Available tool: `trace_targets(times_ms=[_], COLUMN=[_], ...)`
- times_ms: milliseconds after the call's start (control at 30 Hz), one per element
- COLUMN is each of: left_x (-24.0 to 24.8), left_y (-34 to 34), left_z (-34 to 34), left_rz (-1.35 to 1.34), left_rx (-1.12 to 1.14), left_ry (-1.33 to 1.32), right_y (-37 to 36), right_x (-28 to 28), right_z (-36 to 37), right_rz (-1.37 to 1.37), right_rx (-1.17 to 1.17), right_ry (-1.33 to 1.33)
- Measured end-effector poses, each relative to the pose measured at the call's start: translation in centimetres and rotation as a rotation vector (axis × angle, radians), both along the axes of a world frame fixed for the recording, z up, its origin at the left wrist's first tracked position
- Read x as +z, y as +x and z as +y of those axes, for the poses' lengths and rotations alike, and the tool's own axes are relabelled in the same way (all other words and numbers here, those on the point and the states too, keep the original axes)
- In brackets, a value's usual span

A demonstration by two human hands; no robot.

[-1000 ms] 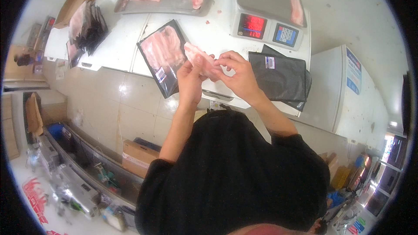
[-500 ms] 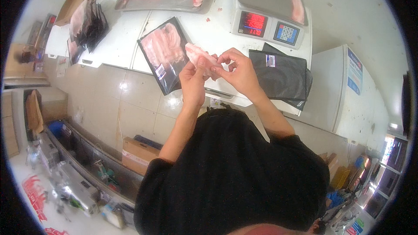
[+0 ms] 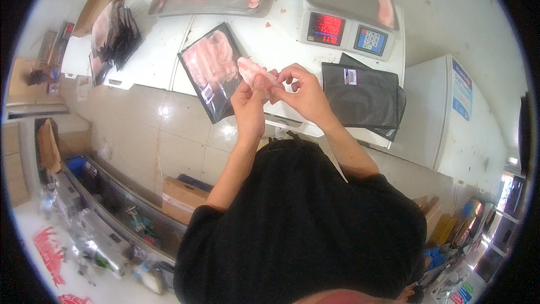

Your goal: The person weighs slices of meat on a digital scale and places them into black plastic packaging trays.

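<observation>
Both my hands grip one pale pink slice of meat (image 3: 251, 71) above the front edge of the white counter. My left hand (image 3: 248, 101) is closed round its lower side, thumb on top. My right hand (image 3: 302, 93) pinches the slice's right end between thumb and fingers. Just left of my hands lies a black-edged clear pouch (image 3: 222, 97) with several meat strips showing through. Beside my right hand, flat black pouches (image 3: 363, 104) with a small white label are stacked on the counter.
At the back, a metal tray (image 3: 219, 3) holds a few meat pieces. A scale (image 3: 343, 0) with a lit red display carries one meat strip (image 3: 385, 7) on its plate. Filled pouches (image 3: 115, 36) lean by a cardboard box (image 3: 104, 0) at left. A white cabinet (image 3: 467, 129) stands at right.
My hands keep hold of the meat slice in almost the same place, with only slight finger movement. The whole view has shifted a little.
</observation>
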State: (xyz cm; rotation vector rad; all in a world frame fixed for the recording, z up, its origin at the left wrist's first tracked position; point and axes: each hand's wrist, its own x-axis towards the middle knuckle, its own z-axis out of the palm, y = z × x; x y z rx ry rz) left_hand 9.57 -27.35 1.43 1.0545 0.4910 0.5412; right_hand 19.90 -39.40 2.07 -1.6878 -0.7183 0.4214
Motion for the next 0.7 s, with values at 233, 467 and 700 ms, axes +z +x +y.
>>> trace_targets(times_ms=[233, 467, 700], left_x=[-0.4, -1.3, -1.9], left_y=[0.3, -0.1, 0.2], left_z=[-0.4, -1.1, -0.5], left_rz=[-0.019, 0.011, 0.052], left_rx=[0.003, -0.009, -0.022], left_ry=[0.041, 0.031, 0.065], right_y=[0.4, 0.1, -0.6], right_x=[-1.7, -2.9, -4.0], right_z=[0.0, -1.0, -1.0], right_rz=[0.134, 0.027, -0.181], right_rx=[0.027, 0.051, 0.007], right_ry=[0.037, 0.025, 0.037])
